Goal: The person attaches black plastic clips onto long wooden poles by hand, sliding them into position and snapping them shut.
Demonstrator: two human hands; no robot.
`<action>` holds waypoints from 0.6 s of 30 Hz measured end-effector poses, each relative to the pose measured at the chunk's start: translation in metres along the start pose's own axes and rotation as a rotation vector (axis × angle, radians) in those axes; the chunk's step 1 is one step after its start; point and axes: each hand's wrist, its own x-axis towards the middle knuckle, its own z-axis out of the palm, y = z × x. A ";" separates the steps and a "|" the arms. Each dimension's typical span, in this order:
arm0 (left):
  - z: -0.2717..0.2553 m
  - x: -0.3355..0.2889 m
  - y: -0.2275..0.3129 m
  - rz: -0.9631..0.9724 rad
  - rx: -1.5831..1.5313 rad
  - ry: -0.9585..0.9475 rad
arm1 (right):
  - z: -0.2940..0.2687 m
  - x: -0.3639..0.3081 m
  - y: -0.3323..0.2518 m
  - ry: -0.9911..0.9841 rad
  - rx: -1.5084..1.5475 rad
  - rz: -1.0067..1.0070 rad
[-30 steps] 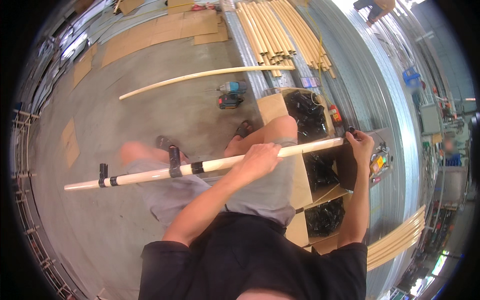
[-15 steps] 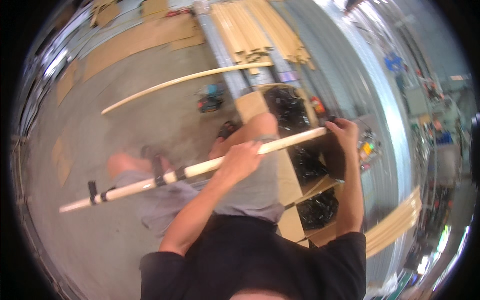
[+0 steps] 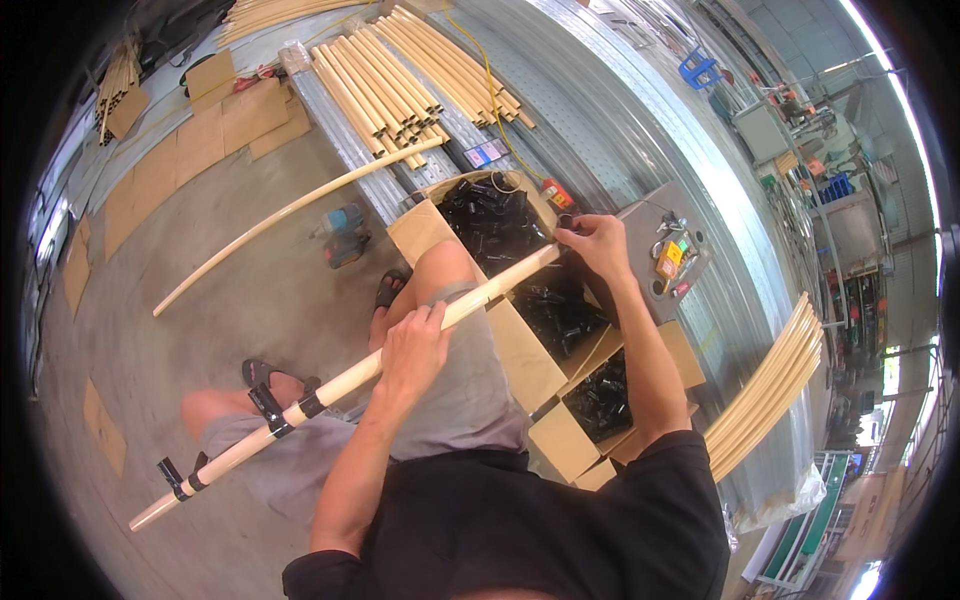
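A long cream tube (image 3: pixel 348 378) lies slantwise across my lap, its right end higher in the picture. My left hand (image 3: pixel 414 346) is wrapped round its middle. At the right end, my right hand (image 3: pixel 600 246) pinches a small black fitting (image 3: pixel 566 221); whether it touches the tube's end is hard to see. Two black clamp-like brackets sit on the left half: one bracket (image 3: pixel 268 408) near my knee, the other bracket (image 3: pixel 172 478) close to the left end. Black bands (image 3: pixel 311 403) circle the tube beside them.
Open cardboard boxes (image 3: pixel 525 350) of black plastic parts stand right of my legs. Cream tubes (image 3: pixel 375 85) lie stacked ahead, with another bundle (image 3: pixel 768 390) at right. A single tube (image 3: pixel 285 215) and a cordless drill (image 3: pixel 343 238) rest on the floor. A grey tray (image 3: pixel 645 235) holds small items.
The view has shifted, and the tube now slants more steeply, its left end lower. My left hand still grips the tube; my right hand stays by its right end.
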 end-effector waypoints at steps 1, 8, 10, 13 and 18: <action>-0.004 0.002 0.001 -0.011 0.001 0.000 | 0.005 -0.003 -0.008 0.031 0.036 -0.003; -0.005 0.005 0.004 -0.005 0.037 -0.035 | -0.001 0.004 -0.007 -0.010 -0.081 -0.027; 0.000 0.005 0.004 0.076 0.123 0.070 | -0.002 0.005 -0.024 -0.015 -0.036 -0.028; -0.006 0.011 0.007 0.055 0.059 0.057 | 0.010 -0.012 -0.058 -0.010 0.045 -0.122; -0.009 0.017 0.015 -0.009 -0.037 0.037 | 0.038 -0.039 -0.117 -0.058 0.007 -0.176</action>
